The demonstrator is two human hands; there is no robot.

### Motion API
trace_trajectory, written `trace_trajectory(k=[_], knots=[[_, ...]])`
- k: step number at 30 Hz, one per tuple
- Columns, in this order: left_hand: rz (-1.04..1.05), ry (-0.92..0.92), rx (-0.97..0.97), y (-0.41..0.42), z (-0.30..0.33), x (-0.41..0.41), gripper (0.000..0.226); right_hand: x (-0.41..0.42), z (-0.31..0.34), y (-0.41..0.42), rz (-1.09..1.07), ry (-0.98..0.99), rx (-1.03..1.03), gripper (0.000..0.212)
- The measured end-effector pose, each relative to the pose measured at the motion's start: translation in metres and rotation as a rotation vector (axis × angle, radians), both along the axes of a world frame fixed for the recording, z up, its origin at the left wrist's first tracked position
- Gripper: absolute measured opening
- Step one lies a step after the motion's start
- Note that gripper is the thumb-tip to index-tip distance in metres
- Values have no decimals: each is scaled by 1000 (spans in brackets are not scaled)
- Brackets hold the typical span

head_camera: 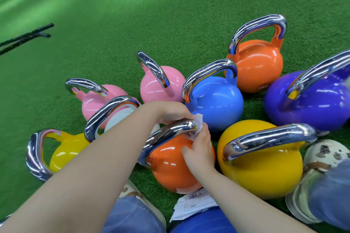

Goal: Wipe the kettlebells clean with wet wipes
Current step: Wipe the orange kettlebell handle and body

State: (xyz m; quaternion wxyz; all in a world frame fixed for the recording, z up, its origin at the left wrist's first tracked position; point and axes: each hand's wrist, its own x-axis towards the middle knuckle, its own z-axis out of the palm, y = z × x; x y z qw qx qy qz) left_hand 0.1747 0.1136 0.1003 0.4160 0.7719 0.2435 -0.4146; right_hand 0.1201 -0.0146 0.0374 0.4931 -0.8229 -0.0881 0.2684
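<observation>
From the head view, the near orange kettlebell (170, 164) sits on green turf (113, 43) among the others — pink, blue, yellow, purple; the left hand (170, 112) curls over its chrome handle (166, 134), its grip closed there; the right hand (198, 147) pinches a wet wipe (198, 121) against the handle's far end. The wipe looks soft and limp; the bell heavy, glossy, likely slippery — best steadied by the handle; a wipe packet (193, 204) lies by the knees.

Wipe (197, 125) on kettlebell (170, 161) handle
</observation>
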Motion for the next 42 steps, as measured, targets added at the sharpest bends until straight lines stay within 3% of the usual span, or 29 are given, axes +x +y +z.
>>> trace_trajectory(k=[4,8,10,13,16,17,21,25,28,30,33,35,37,39,41,42], knots=[[-10,-148,-3,1,23,-20,15,-2,12,-2,133,-127,-29,88],[116,-258,-28,12,30,-46,23,-7,17,-2,210,-412,-129,88],[179,-313,-43,18,30,-59,17,-7,13,1,217,-633,-189,82],[311,-378,36,25,29,-81,26,-8,19,6,334,-880,-284,75],[395,-391,90,39,20,-109,6,-18,27,14,488,-1046,-363,66],[460,-385,84,47,16,-119,17,-24,29,17,529,-1073,-379,62],[674,-452,40,62,13,-143,64,-36,38,24,667,-1083,-414,63],[582,-781,392,32,12,-127,24,-24,52,23,709,-1044,-338,65],[525,-946,440,-7,-1,-118,42,-7,71,19,751,-785,-270,57],[520,-953,522,-18,-6,-117,49,2,68,14,675,-639,-104,46],[286,-856,759,-25,-9,-115,31,-3,55,2,314,-536,146,40],[214,-828,905,-28,-14,-114,27,-10,43,-6,117,-615,163,30],[211,-771,965,-26,-23,-117,23,-14,27,-13,163,-654,75,26],[314,-720,921,-17,-32,-125,27,-15,12,-16,341,-587,-97,33],[670,-744,641,-13,-37,-135,35,-16,3,-20,494,-523,-271,40],[975,-724,395,-13,-39,-137,37,-16,0,-22,546,-492,-331,45]])
